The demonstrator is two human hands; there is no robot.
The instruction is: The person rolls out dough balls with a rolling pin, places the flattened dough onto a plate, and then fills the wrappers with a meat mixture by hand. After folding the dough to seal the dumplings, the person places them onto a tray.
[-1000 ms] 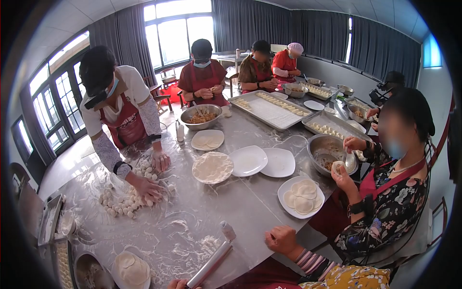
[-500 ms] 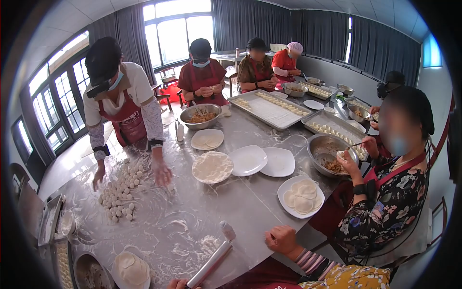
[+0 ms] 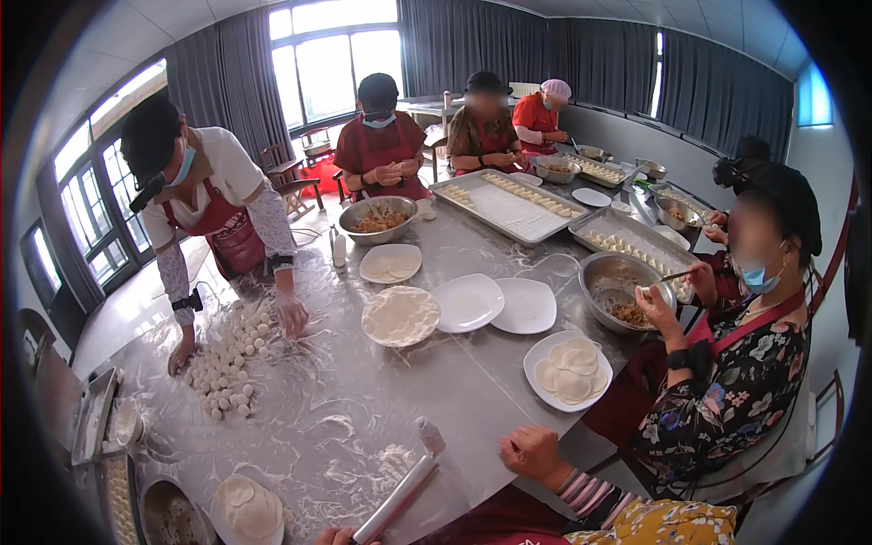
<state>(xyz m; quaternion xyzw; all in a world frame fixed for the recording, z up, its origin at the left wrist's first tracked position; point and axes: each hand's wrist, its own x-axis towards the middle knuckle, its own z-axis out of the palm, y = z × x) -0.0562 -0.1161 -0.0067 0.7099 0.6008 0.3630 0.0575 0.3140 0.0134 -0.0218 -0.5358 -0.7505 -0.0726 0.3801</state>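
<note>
At the bottom edge, my left hand (image 3: 336, 536) is closed at the near end of a rolling pin (image 3: 398, 497); most of this hand is cut off. The pin slants up and right over the metal table, its far handle whitened with flour. My right hand (image 3: 534, 452), below a striped cuff, is curled into a loose fist by the table edge. Nothing shows in its fingers. A white plate (image 3: 533, 366) of round dough wrappers (image 3: 574, 371) lies beyond it. More wrappers (image 3: 247, 507) are stacked at the lower left, beside a metal bowl (image 3: 173, 513).
The floured metal table (image 3: 363, 381) carries many dough balls (image 3: 227, 363), plates (image 3: 468, 302), filling bowls (image 3: 374, 218) and trays of dumplings (image 3: 509, 204). A co-worker (image 3: 218, 191) leans over the dough balls; another (image 3: 727, 363) sits at the right holding a wrapper.
The co-worker at the left has leaned further left, and that person's hands have shifted around the dough balls. The seated co-worker's head has lifted. My hands and the rolling pin look unmoved.
</note>
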